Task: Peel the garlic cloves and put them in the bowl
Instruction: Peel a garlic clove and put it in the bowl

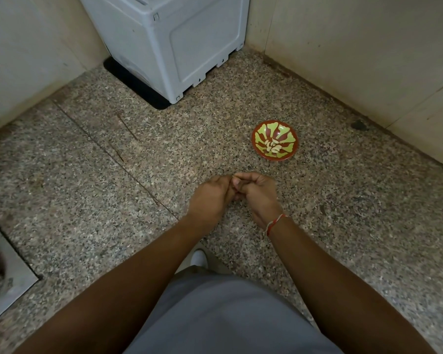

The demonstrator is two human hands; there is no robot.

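Both hands meeting low over the floor [87, 190], fingers curled together: left hand [210, 198] and right hand [257, 194] pinching something tiny between the fingertips, too small to make out. One bowl [260, 135], red and green, up and to the right of the right hand, apart from it, holding a small heap of peeled cloves [273, 146], roughly ten, hard to count. Open floor all round the bowl; wall [368, 60] near behind it, one grey appliance [179, 44] in the far corner.
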